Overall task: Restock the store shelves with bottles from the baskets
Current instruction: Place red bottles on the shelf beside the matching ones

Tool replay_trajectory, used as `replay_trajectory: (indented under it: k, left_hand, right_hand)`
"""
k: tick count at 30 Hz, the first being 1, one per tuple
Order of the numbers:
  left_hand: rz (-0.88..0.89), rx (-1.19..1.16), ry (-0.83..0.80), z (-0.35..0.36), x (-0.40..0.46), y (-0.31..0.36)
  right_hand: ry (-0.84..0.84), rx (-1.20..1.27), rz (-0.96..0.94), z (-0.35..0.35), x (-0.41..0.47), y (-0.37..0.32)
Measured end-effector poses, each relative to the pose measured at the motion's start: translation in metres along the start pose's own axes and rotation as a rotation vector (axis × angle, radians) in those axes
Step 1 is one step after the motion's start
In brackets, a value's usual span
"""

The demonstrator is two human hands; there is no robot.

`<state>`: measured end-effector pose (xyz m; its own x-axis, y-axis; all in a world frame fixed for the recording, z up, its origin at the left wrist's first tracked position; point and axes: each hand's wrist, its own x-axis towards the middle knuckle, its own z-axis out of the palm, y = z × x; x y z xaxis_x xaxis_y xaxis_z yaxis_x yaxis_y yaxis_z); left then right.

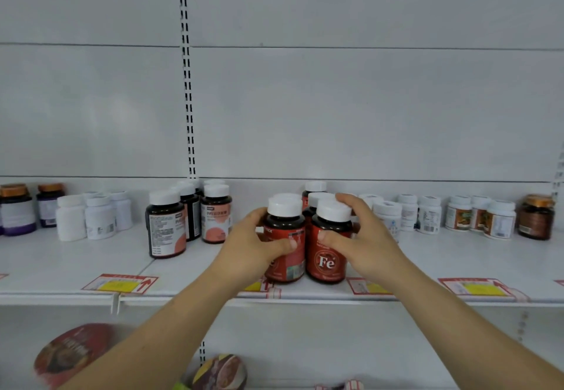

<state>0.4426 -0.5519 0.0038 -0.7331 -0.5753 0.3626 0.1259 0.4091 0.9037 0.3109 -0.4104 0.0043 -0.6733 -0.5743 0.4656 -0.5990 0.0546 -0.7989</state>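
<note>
With the left hand (pixel 253 243) wrapped around one red bottle (pixel 285 237) and the right hand (pixel 360 237) around the Fe bottle (pixel 328 243), both standing near the shelf (pixel 76 261) front edge, labels should be squared forward and bottles kept upright before release.

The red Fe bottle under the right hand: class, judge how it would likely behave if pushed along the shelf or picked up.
The red Fe bottle looks rigid, so it should keep its shape under the right hand. Its body is taller than wide, so a push near the white cap may tip it. The glossy label could be slightly slippery.
</note>
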Motion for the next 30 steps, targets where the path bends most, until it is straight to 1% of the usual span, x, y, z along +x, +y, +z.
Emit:
replay_trajectory:
  k: [5, 11, 13, 15, 17, 19, 21, 24, 30]
  left_hand:
    - [-0.048, 0.038, 0.001, 0.005, 0.016, -0.006]
    - [-0.065, 0.180, -0.069, 0.004, 0.030, -0.009]
    - [-0.074, 0.325, -0.116, -0.004, 0.023, -0.014]
    - [-0.064, 0.551, -0.135, -0.012, 0.011, -0.019]
    - [-0.074, 0.785, -0.150, -0.019, -0.001, -0.023]
    - [-0.105, 0.968, -0.178, -0.024, -0.007, -0.026]
    - [-0.162, 1.076, -0.206, -0.027, -0.007, -0.031]
    - [-0.248, 1.121, -0.236, -0.029, -0.006, -0.037]
    - [-0.255, 1.191, -0.243, -0.028, -0.005, -0.043]
  right_hand:
    - [-0.036, -0.056, -0.005, 0.003, 0.016, 0.004]
    - [-0.066, -0.175, -0.010, 0.006, 0.035, 0.005]
    - [-0.033, -0.201, -0.020, 0.000, 0.041, 0.001]
    - [0.014, -0.219, -0.027, -0.009, 0.052, -0.004]
    - [0.016, -0.254, -0.016, -0.015, 0.070, -0.009]
    - [-0.020, -0.292, 0.023, -0.018, 0.092, -0.011]
    - [-0.070, -0.316, 0.067, -0.016, 0.111, -0.014]
    - [-0.172, -0.372, 0.104, -0.011, 0.136, -0.017]
    - [-0.306, -0.591, 0.114, 0.003, 0.174, -0.016]
